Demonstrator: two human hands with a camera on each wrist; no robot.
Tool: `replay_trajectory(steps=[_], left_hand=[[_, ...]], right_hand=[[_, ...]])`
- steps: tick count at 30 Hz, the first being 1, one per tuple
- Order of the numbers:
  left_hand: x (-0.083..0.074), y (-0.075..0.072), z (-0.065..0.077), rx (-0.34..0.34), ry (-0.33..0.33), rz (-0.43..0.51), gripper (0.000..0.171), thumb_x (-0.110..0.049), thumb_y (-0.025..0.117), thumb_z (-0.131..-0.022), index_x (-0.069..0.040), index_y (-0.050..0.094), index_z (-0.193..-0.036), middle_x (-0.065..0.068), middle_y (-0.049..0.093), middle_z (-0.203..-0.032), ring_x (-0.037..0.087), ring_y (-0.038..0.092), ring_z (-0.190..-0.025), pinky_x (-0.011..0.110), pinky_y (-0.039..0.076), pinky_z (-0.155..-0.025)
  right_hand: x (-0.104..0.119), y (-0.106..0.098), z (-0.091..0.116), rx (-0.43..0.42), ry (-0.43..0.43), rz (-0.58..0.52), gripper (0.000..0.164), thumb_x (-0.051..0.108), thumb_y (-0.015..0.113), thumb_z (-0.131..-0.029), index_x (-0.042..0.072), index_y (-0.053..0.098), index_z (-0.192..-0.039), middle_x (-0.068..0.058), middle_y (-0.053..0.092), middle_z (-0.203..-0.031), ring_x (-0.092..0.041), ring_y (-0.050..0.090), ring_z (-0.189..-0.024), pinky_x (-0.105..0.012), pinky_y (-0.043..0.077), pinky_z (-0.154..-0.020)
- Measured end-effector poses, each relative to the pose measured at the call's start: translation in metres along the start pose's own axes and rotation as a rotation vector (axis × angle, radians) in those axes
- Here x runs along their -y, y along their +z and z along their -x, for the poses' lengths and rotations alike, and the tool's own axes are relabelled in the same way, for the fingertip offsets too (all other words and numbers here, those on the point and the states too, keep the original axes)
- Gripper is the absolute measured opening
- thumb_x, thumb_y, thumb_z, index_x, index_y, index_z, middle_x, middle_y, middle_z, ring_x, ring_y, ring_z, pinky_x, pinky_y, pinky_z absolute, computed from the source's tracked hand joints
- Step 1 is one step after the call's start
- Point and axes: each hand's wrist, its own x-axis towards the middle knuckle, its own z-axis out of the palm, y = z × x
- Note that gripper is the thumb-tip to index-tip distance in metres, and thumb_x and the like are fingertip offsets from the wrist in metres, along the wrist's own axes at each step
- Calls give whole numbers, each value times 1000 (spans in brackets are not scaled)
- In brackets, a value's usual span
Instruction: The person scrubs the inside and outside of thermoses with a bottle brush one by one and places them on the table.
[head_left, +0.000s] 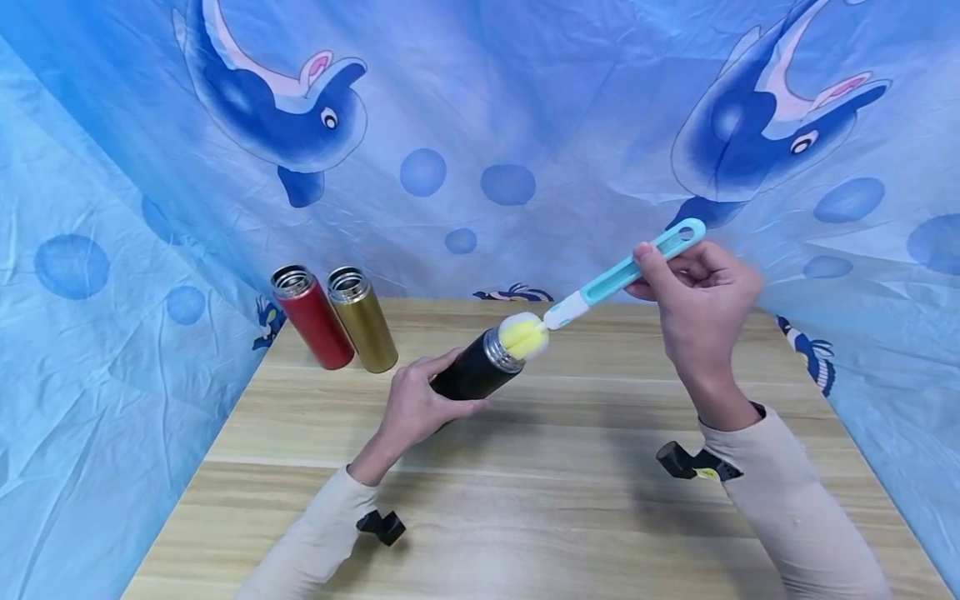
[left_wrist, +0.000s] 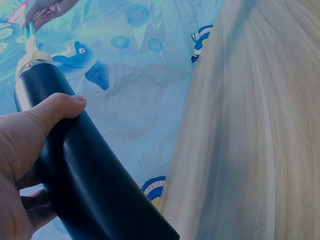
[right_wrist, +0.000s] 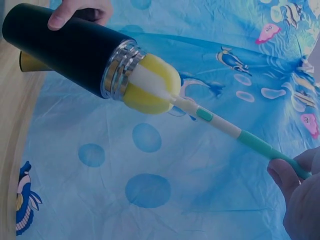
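Note:
My left hand grips a black thermos bottle round its body and holds it tilted, its open mouth up and to the right. In my right hand is the turquoise handle of a bottle brush, pinched between thumb and fingers. The brush's yellow and white sponge head sits at the bottle's threaded metal rim, most of it showing outside. In the left wrist view the left thumb lies across the black bottle's side.
A red bottle and a gold bottle stand uncapped side by side at the table's back left. Behind the wooden table hangs a blue dolphin-print curtain, which also covers both sides.

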Motion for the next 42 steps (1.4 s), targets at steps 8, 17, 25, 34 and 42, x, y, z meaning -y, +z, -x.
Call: replay_trajectory(steps=[8, 17, 25, 34, 42], left_hand=[[1, 0, 1, -5, 7, -15, 76, -38, 100, -60, -16, 74, -127, 6, 75, -118, 23, 70, -99, 41, 55, -79], [-3, 0, 0, -6, 11, -12, 75, -37, 100, -61, -15, 74, -127, 7, 75, -118, 24, 71, -99, 42, 56, -79], [-3, -1, -1, -7, 15, -22, 75, -43, 98, -61, -16, 74, -127, 6, 76, -118, 23, 71, -99, 41, 56, -79], [0, -3, -1, 1, 22, -34, 75, -42, 99, -60, -16, 74, -127, 6, 75, -119, 23, 71, -100, 42, 56, -79], [-7, -3, -2, 41, 17, 29, 75, -44, 97, -64, -16, 72, -129, 7, 73, -125, 24, 71, -106, 47, 58, -85]], right_hand=[[-4, 3, 3, 14, 19, -30, 16, -9, 77, -83, -20, 68, -89, -17, 76, -80, -19, 74, -64, -28, 60, -58], [-6, 8, 9, 23, 26, 2, 15, -6, 78, -85, -17, 69, -89, -17, 75, -79, -19, 74, -63, -29, 60, -57], [-11, 12, 15, 26, 59, -1, 14, -7, 77, -85, -17, 68, -88, -14, 75, -79, -18, 74, -64, -28, 60, -57], [-18, 16, 22, 71, 83, 4, 15, -7, 79, -83, -16, 68, -89, -16, 76, -81, -18, 75, -67, -30, 61, -59], [-27, 21, 33, 103, 137, 71, 13, -6, 80, -83, -11, 68, -87, -8, 75, -77, -15, 73, -63, -29, 60, -58]])
